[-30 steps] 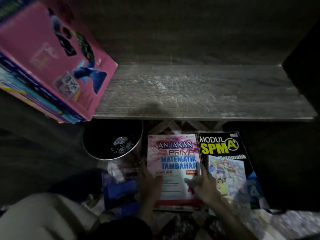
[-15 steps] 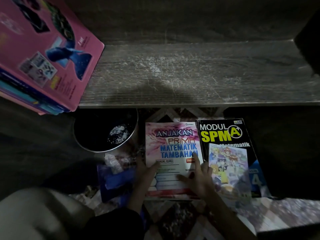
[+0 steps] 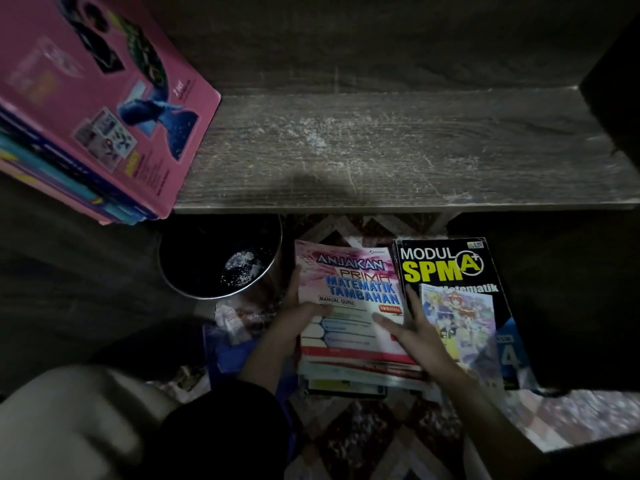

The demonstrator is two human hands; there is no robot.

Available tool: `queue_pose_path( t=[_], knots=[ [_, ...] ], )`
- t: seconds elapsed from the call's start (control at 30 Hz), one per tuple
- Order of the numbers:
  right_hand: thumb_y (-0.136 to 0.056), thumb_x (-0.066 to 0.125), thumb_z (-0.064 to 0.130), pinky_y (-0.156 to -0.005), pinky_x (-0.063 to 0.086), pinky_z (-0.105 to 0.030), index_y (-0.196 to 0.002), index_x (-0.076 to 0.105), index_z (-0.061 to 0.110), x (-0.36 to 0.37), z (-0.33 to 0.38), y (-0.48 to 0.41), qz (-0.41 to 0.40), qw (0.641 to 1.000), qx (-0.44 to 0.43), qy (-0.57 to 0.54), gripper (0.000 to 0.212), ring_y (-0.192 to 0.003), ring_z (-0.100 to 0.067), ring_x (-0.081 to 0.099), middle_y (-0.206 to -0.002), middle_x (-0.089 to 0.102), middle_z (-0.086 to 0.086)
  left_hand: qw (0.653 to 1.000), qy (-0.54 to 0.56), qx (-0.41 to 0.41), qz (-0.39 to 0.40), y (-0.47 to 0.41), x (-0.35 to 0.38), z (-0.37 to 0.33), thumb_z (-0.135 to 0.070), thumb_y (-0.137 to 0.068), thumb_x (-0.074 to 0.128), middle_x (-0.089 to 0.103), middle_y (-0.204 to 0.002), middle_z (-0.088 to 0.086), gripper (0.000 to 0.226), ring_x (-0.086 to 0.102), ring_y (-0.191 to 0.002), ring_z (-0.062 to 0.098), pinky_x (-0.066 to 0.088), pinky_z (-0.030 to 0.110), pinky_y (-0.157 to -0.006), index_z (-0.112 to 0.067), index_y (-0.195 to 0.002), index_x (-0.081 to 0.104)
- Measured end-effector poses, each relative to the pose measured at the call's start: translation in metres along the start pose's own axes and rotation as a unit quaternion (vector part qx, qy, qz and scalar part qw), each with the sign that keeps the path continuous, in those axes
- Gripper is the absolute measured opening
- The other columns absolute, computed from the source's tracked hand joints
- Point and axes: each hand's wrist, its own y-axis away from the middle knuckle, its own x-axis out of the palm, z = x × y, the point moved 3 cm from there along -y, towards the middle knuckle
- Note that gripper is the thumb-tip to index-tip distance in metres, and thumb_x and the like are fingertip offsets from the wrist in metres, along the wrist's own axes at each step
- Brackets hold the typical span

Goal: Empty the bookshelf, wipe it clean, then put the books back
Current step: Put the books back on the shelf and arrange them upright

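Observation:
A pile of books lies on the floor below the shelf, topped by a pink and white maths book (image 3: 349, 292). My left hand (image 3: 298, 317) grips its left edge, thumb over the cover. My right hand (image 3: 412, 327) grips its right edge, fingers down between it and the black "Modul SPM A+" book (image 3: 453, 268) beside it. The wooden shelf board (image 3: 398, 150) is bare and dusty in the middle and right. A stack of books with a pink cover on top (image 3: 93, 98) lies on its left end.
A round dark bin (image 3: 221, 258) with scraps inside stands on the floor left of the pile. A blue cloth or bag (image 3: 228, 344) lies by my left wrist. The floor has a patterned mat (image 3: 381, 431). The shelf's dark side wall (image 3: 616, 81) is at the right.
Both hands have shifted from resting flat on the pink and white book's cover to its two side edges, and the book's upper end now looks slightly raised.

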Motion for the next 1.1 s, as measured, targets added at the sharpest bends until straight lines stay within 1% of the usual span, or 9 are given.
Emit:
queue_pose_path(
  t=[0.1, 0.2, 0.4, 0.53, 0.7, 0.8, 0.9, 1.03, 1.1],
  knots=[
    [-0.072, 0.068, 0.064, -0.099, 0.045, -0.043, -0.147, 0.01, 0.048, -0.02, 0.015, -0.002, 0.042, 0.997, 0.037, -0.051, 0.096, -0.119, -0.024, 0.054, -0.145, 0.041, -0.002, 0.999, -0.028, -0.038, 0.025, 0.003, -0.015, -0.01, -0.032, -0.044, 0.093, 0.04, -0.145, -0.006, 0.117, 0.045, -0.128, 0.021, 0.042, 0.045, -0.103, -0.039, -0.143, 0.031],
    [-0.072, 0.063, 0.068, -0.113, 0.023, -0.05, -0.145, 0.016, 0.05, -0.027, 0.026, 0.001, 0.16, 0.981, 0.085, -0.071, 0.089, -0.143, -0.027, 0.023, -0.158, 0.017, 0.005, 0.998, -0.048, -0.03, 0.009, 0.022, -0.023, -0.028, -0.022, -0.058, 0.089, 0.038, -0.142, -0.006, 0.1, 0.041, -0.128, 0.02, 0.038, 0.039, -0.106, -0.03, -0.139, 0.032],
    [-0.044, 0.089, 0.047, -0.106, 0.037, -0.054, -0.133, 0.047, 0.031, -0.03, 0.037, 0.026, 0.246, 0.959, 0.137, -0.01, 0.099, -0.119, -0.04, 0.054, -0.127, 0.062, -0.013, 0.989, -0.136, -0.039, 0.051, 0.07, -0.015, -0.053, 0.005, -0.079, 0.068, 0.045, -0.125, -0.007, 0.081, 0.052, -0.091, 0.011, 0.046, 0.008, -0.049, -0.026, -0.144, 0.031],
    [-0.06, 0.082, 0.036, -0.104, 0.042, -0.05, -0.12, 0.058, 0.017, -0.046, 0.068, 0.079, 0.294, 0.947, 0.129, 0.013, 0.068, -0.11, -0.038, 0.061, -0.113, 0.069, -0.015, 0.975, -0.206, -0.047, 0.074, 0.111, -0.012, -0.07, 0.0, -0.079, 0.07, 0.051, -0.115, 0.002, 0.067, 0.052, -0.1, 0.016, 0.046, 0.014, -0.062, -0.015, -0.138, 0.044],
    [-0.05, 0.086, 0.016, -0.089, 0.054, -0.043, -0.128, 0.05, 0.031, -0.08, 0.111, 0.144, 0.321, 0.937, 0.119, -0.063, 0.087, -0.103, -0.035, 0.066, -0.118, 0.067, -0.015, 0.963, -0.25, 0.027, 0.096, 0.175, -0.025, -0.118, -0.013, -0.075, 0.078, 0.049, -0.132, -0.002, 0.074, 0.05, -0.115, 0.014, 0.047, 0.02, -0.089, -0.036, -0.137, 0.044],
    [-0.043, 0.091, 0.011, -0.098, 0.049, -0.045, -0.127, 0.046, 0.049, -0.099, 0.154, 0.179, 0.285, 0.956, 0.032, -0.056, 0.103, -0.114, -0.028, 0.061, -0.133, 0.058, -0.005, 0.956, -0.253, 0.123, 0.085, 0.221, -0.033, -0.16, -0.019, -0.074, 0.08, 0.048, -0.132, -0.013, 0.074, 0.055, -0.112, 0.006, 0.046, 0.019, -0.093, -0.05, -0.131, 0.043],
    [-0.056, 0.086, 0.005, -0.103, 0.041, -0.046, -0.139, 0.02, 0.053, -0.108, 0.201, 0.199, 0.278, 0.957, -0.082, -0.027, 0.116, -0.112, -0.025, 0.062, -0.119, 0.068, 0.006, 0.932, -0.247, 0.262, 0.047, 0.253, -0.039, -0.199, -0.017, -0.077, 0.078, 0.038, -0.126, -0.033, 0.077, 0.048, -0.085, -0.029, 0.039, -0.003, -0.072, -0.051, -0.134, 0.039],
    [-0.064, 0.081, -0.002, -0.081, 0.048, -0.067, -0.129, 0.013, 0.071, -0.104, 0.259, 0.186, 0.149, 0.962, -0.229, 0.011, 0.119, -0.093, -0.048, 0.064, -0.106, 0.072, -0.007, 0.875, -0.255, 0.411, -0.02, 0.263, -0.048, -0.235, -0.016, -0.073, 0.079, 0.037, -0.123, -0.049, 0.081, 0.031, -0.108, -0.035, 0.028, -0.008, -0.083, -0.052, -0.132, 0.036],
    [-0.066, 0.081, 0.0, -0.068, 0.057, -0.052, -0.131, 0.012, 0.071, -0.1, 0.286, 0.166, 0.066, 0.943, -0.317, 0.082, 0.119, -0.079, -0.034, 0.07, -0.121, 0.063, -0.003, 0.845, -0.276, 0.455, -0.054, 0.259, -0.052, -0.248, -0.014, -0.075, 0.076, 0.03, -0.122, -0.056, 0.084, 0.026, -0.113, -0.034, 0.024, -0.009, -0.087, -0.055, -0.131, 0.03]
  ],
)
